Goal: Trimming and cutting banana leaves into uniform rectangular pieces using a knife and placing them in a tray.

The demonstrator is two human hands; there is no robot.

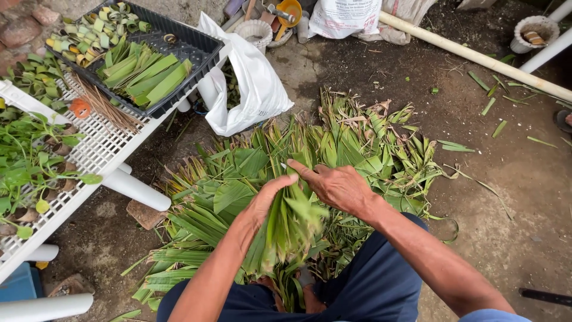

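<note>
Fingers (280,182) of both hands were closed around a leaf bundle (289,229); left hand (262,200) | right hand (336,186) | done: cut strips in black tray (205,45) | left: big leaf pile (238,179) on ground

An outdoor plant nursery yard: bare dirt ground (524,179) under the hands, a heap of cut leaves (357,143) just beyond them, seedlings (30,167) on a white slatted tabletop (101,149) to their left, pots (255,31) farther off.
</note>
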